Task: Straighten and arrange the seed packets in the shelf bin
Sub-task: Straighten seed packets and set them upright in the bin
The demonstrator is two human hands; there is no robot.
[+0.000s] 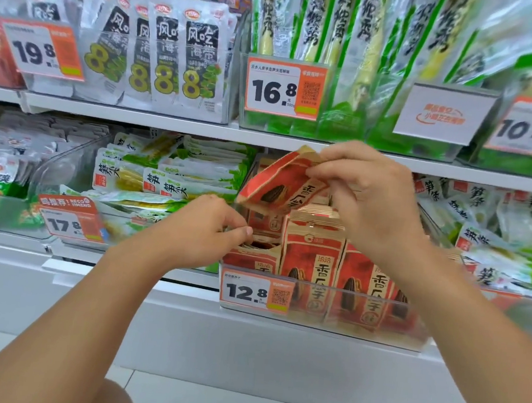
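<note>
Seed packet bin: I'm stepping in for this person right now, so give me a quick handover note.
Right hand: holds one red seed packet lifted and tilted above the clear bin.
Left hand: fingers pinch the packets at the bin's left end.
Done: front-row packets stand upright, facing out, behind the 12.8 price tag.
Left: set the lifted packet in, straighten the left stack.

The right hand (pixel 369 195) pinches a red seed packet (pixel 283 188), tilted, above the clear shelf bin (pixel 322 307). Below its fingers more packets (pixel 312 264) stand upright. The left hand (pixel 203 228) curls its fingertips on packet tops at the bin's left end.
</note>
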